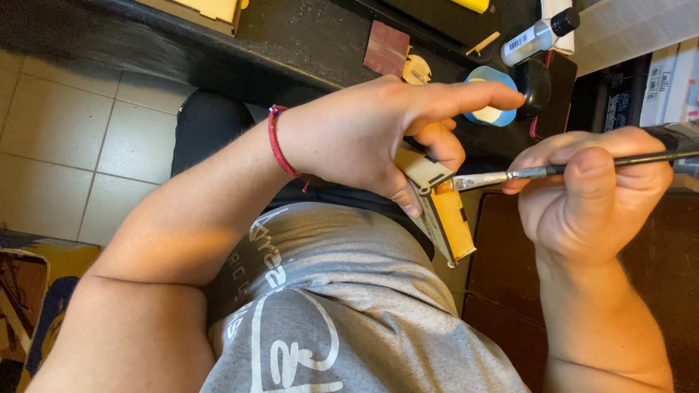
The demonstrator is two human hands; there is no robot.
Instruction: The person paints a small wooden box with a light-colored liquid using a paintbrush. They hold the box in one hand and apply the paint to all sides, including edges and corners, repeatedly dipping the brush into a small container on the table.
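Two hands: both bare, both busy over the person's lap, seen from above.
Left hand [364,135]: clenched around a small wooden piece [443,211], thumb pressed on its pale upper face, index finger stretched out straight above it, the other fingers curled behind.
Wooden piece: flat and box-like, pale at the top with dark slots, yellow-orange on the lower part; it juts down and away from the left fingertips, tilted.
Right hand [586,193]: fingers pinched on a thin paintbrush [553,170], thumb on top, the dark handle running out past the knuckles.
Paintbrush: metal ferrule and bristles reach from the right fingertips across to the wooden piece; the tip touches its yellow edge just below the left thumb.
Wrist: a red cord bracelet [277,142] sits behind the left hand.
Beyond the left index fingertip: a blue-rimmed round dish [492,115] on the dark table [313,36], close by.
Further past the fingers: a small bottle with a black cap [537,33], lying tilted, well apart from both hands.
Under the hands: a grey printed shirt [342,306].
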